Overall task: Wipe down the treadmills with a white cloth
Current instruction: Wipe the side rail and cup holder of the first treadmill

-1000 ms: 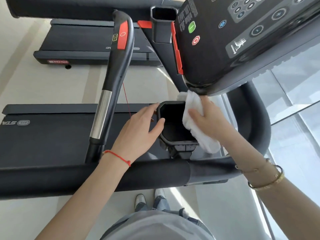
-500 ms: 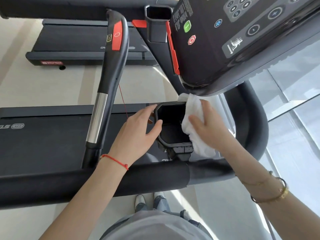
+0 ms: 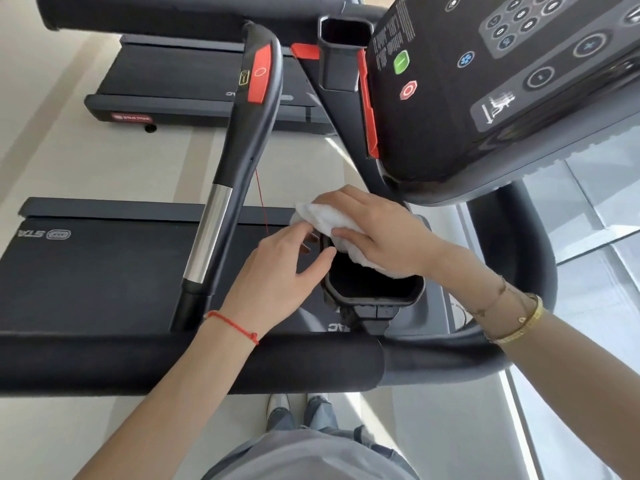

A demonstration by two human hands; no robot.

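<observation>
I stand at the front of a black treadmill (image 3: 104,271), looking down over its padded handrail (image 3: 173,362). My right hand (image 3: 388,233) grips a bunched white cloth (image 3: 332,220) and presses it on the far rim of the black cup holder (image 3: 374,292). My left hand (image 3: 280,275) reaches in from the left, its thumb on the holder's left rim and its fingertips at the cloth's edge. The console (image 3: 502,91) with its buttons hangs above the right hand.
A curved side handle (image 3: 242,140) with a red pad and a chrome section rises to the left of the hands. A second treadmill (image 3: 207,84) stands beyond on the pale floor. Glass panels (image 3: 595,209) lie to the right. My shoes (image 3: 301,410) show below the handrail.
My right hand has carried the cloth from the holder's right side up and left onto its far rim. My left hand has lifted its fingers toward the cloth.
</observation>
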